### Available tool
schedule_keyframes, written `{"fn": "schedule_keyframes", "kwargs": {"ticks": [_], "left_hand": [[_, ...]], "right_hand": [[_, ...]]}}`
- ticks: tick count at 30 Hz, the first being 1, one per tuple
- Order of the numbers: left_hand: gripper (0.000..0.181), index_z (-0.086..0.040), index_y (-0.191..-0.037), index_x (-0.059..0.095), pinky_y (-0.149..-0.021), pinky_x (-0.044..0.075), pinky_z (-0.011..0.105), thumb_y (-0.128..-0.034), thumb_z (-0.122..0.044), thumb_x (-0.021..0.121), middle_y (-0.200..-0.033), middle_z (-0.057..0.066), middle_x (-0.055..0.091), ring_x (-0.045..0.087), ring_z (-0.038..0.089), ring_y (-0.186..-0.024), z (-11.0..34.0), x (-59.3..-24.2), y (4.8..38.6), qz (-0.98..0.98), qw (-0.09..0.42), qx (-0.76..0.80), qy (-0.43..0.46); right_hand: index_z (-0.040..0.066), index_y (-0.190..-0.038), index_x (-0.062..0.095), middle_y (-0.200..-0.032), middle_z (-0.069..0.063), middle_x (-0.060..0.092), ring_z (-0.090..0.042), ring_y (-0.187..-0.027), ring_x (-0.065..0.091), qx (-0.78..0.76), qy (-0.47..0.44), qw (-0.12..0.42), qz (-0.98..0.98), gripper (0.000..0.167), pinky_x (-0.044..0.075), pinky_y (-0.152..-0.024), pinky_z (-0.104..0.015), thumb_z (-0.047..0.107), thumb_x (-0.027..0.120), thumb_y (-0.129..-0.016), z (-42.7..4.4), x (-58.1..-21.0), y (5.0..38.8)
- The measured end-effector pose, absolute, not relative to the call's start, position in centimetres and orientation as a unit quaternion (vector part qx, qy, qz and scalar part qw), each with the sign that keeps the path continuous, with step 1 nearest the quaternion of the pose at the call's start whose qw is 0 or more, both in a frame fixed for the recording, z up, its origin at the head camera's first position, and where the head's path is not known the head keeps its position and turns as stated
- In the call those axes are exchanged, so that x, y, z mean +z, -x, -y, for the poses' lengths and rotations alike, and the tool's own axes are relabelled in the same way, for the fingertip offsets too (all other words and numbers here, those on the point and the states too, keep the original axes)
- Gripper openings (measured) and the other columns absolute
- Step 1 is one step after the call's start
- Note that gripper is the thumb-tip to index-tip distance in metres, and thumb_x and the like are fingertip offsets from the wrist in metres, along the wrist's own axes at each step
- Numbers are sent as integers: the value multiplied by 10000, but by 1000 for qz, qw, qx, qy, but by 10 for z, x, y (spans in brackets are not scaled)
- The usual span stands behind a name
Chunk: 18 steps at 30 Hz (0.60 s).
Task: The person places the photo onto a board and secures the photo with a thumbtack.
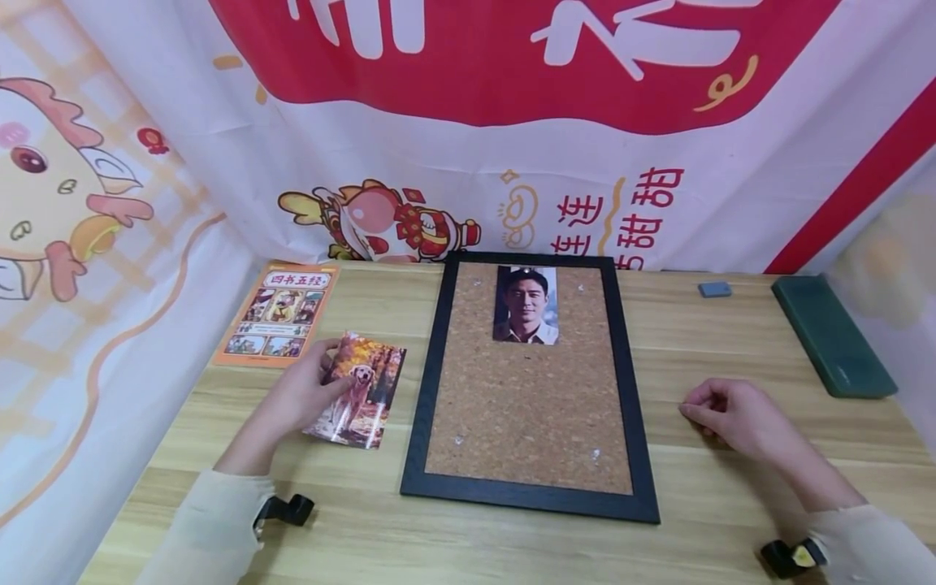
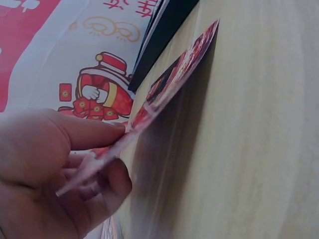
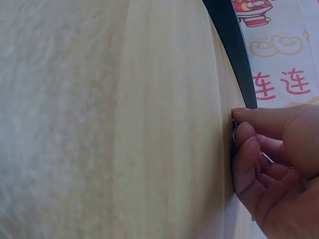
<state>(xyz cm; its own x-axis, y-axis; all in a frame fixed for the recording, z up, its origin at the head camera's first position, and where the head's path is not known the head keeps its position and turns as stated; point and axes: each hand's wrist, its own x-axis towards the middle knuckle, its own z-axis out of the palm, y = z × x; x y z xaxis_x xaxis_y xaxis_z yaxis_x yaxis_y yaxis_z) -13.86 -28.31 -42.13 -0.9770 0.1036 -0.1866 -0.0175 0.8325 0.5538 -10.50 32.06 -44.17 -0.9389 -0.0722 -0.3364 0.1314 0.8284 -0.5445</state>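
Note:
Between thumb and fingers my left hand [image 1: 310, 386] pinches a dog photo [image 1: 361, 398], a glossy print of a golden dog among autumn trees. In the left wrist view the photo [image 2: 159, 99] is tilted, its far end raised off the table. Right of it lies a black-framed cork board [image 1: 526, 414]. A portrait photo [image 1: 525, 307] is on the board's upper part, with a small pin-like spot at its top. My right hand [image 1: 738, 418] rests on the table to the right of the board, fingers loosely curled; nothing shows in it in the right wrist view.
An orange comic-style booklet [image 1: 278, 313] lies at the back left, behind my left hand. Small clear pins [image 1: 595, 454] sit near the board's corners. At the back right are a small blue block [image 1: 714, 289] and a green case [image 1: 834, 337]. Printed cloth [image 1: 468, 162] hangs behind the table.

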Motion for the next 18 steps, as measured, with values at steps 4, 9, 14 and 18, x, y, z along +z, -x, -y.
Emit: {"fn": "schedule_keyframes", "kwargs": {"ticks": [4,9,14,18], "left_hand": [[822,-22,-1680,275,-883,619,502,-1029,-233,732,-1276,233,616,683,415,-1106,285,-418,135,-944,98,315,-31],[864,-76,-1714,194,-1072,551,625,-1040,-201,720,-1397,246,553,590,565,-1320,286,-415,134,-923,85,372,-53],[823,-139,-1705,239,-921,643,411,-1031,-98,708,-1405,230,522,660,474,-1231,283,-411,131,-896,76,432,-72],[796,-124,-1689,258,-785,630,271,-1024,-17,682,-1403,235,504,693,393,-1116,276,-409,130,-876,69,468,-89]], "right_hand": [[47,-1081,742,-843,-39,672,-206,-745,597,-282,-16,170,-944,150,528,-602,-286,189,736,-1034,-319,-441,105],[39,-1092,744,-851,-41,669,-207,-753,594,-274,-20,170,-946,172,526,-604,-287,202,730,-1041,-317,-440,106],[32,-1094,752,-855,-36,674,-201,-767,587,-274,-16,170,-947,201,509,-599,-278,225,726,-1048,-318,-440,106],[31,-1090,756,-867,-34,680,-200,-783,585,-278,-11,171,-945,204,502,-600,-272,228,718,-1053,-320,-440,105]]}}
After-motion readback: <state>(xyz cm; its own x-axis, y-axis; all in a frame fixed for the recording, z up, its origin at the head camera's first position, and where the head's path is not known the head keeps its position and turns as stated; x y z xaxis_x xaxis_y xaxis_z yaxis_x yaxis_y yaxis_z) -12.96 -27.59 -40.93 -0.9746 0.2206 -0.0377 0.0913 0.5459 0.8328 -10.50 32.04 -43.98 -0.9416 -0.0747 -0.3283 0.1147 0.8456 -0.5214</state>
